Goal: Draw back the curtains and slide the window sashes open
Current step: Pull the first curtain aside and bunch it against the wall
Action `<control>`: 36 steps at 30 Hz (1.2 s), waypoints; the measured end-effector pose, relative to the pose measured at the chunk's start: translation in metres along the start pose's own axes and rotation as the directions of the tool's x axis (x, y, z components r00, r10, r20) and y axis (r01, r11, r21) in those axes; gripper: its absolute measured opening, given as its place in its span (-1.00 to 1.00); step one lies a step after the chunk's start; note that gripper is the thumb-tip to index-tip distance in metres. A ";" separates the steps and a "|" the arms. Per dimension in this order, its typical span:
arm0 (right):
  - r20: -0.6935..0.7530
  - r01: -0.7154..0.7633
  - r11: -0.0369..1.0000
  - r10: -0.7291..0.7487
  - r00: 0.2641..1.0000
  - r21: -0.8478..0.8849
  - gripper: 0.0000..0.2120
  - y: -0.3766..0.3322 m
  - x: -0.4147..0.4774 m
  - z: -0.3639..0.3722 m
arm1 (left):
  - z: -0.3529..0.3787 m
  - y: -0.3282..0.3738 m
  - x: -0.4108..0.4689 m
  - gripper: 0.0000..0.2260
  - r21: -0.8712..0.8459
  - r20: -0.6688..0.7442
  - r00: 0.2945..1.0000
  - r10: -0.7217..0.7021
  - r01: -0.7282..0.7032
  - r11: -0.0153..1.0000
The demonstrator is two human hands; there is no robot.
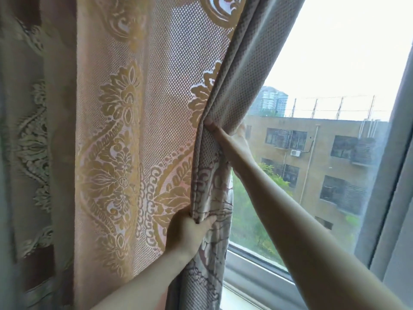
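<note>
Left hand point(186, 231) fingers clamped on curtain point(138, 135) edge; right hand point(215, 128) fingers hidden behind fold, grip unclear — gathering fabric clear of window sash point(263, 271).

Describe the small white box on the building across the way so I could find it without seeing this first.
Look through the window glass right of the patterned curtain to the tan brick building opposite. On its wall, just below the upper row of dark windows, beside a thin vertical pipe, sits the white air-conditioner unit. It is the only bright white box on that brown wall.
</note>
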State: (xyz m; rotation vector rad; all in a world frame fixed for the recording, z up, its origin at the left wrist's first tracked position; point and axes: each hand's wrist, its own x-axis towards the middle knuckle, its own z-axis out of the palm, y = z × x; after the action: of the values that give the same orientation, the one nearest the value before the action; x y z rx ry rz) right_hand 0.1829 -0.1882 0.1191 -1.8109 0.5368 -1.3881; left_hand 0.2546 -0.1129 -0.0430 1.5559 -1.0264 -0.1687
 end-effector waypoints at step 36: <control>0.177 0.093 0.965 -0.138 0.974 0.244 0.19 0.027 0.105 0.271 | -0.182 -0.121 0.163 -0.67 0.277 -0.371 0.914 0.164 -0.060 0.959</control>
State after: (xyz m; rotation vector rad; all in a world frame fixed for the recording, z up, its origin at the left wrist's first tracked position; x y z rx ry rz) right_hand 0.4744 -0.1935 0.1347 -1.7803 0.1596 -1.2760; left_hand 0.5263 -0.1013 -0.0254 1.6728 -0.8371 0.3616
